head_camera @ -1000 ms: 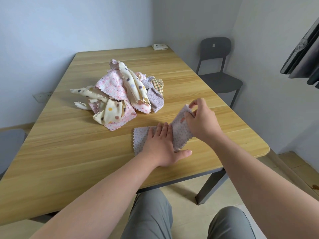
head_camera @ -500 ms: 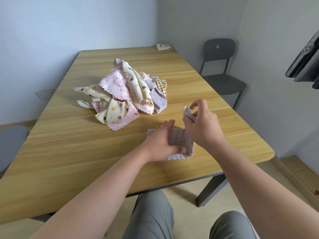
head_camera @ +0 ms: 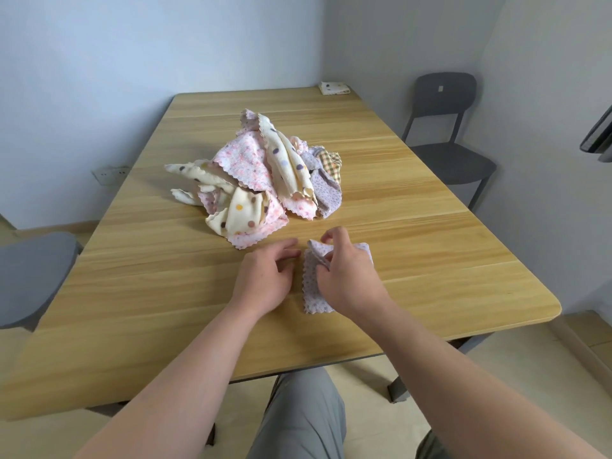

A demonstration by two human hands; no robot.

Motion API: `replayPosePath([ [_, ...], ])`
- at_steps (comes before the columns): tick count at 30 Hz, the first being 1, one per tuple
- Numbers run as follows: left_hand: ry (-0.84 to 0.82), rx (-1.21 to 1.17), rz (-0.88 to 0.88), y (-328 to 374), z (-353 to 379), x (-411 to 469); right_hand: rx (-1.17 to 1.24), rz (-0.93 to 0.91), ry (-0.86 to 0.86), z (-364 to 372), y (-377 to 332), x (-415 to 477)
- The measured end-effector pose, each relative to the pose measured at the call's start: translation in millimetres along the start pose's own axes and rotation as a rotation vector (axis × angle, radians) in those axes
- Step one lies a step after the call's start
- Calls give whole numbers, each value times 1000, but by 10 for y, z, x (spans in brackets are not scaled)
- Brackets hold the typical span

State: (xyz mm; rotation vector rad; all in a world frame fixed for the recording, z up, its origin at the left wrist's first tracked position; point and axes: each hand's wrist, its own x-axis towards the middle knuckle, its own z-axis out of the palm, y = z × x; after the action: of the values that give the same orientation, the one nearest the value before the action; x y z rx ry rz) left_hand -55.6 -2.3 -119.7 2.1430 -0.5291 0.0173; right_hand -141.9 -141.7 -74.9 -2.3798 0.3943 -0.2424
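Note:
A small lilac dotted cloth (head_camera: 313, 289) lies folded on the wooden table (head_camera: 430, 260) near its front edge. My right hand (head_camera: 344, 276) lies over it and pinches a raised fold of the cloth at its far left corner. My left hand (head_camera: 265, 276) rests on the bare table just left of the cloth, fingers loosely bent and holding nothing. A heap of crumpled cloths (head_camera: 261, 180), pink floral, cream with dots, lilac and checked, sits in the middle of the table beyond both hands.
A folded cream cloth (head_camera: 334, 88) lies at the table's far right corner. A dark grey chair (head_camera: 447, 134) stands at the right side, another grey seat (head_camera: 29, 273) at the left. Walls close off the back and right. My knees show below the front edge.
The lilac cloth has been folded over into a narrower shape. My left hand slid off it to the left onto the table. My right hand came down onto the cloth.

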Motion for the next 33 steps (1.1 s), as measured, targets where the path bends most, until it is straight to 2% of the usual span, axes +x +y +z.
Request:
replayPosePath([
  [7,-34,36,53,-47,21,15,-11,6,-54,150,12,0],
  [11,2,40,116,-54,41,32,92,27,19,50,-5,-31],
  [14,92,108,298,-67,63,24,-184,-121,205,-41,89,-21],
  [15,91,159,361,-57,62,15,-290,-162,203,-66,143,-14],
  [16,50,228,415,-37,61,5,-380,-173,152,-80,203,2],
  [18,-150,404,485,49,78,-27,-484,-111,-29,-97,349,23],
  [20,-372,589,474,91,131,-50,-524,-30,-193,-84,488,32],
  [22,-507,707,416,103,175,-43,-516,11,-252,-78,566,20],
  [27,-602,826,389,135,130,14,-508,33,-256,-118,574,-15],
  [30,-655,717,314,229,78,58,-517,58,-298,-138,569,-31],
  [33,-592,597,266,332,52,112,-487,47,-254,-155,538,-49],
])
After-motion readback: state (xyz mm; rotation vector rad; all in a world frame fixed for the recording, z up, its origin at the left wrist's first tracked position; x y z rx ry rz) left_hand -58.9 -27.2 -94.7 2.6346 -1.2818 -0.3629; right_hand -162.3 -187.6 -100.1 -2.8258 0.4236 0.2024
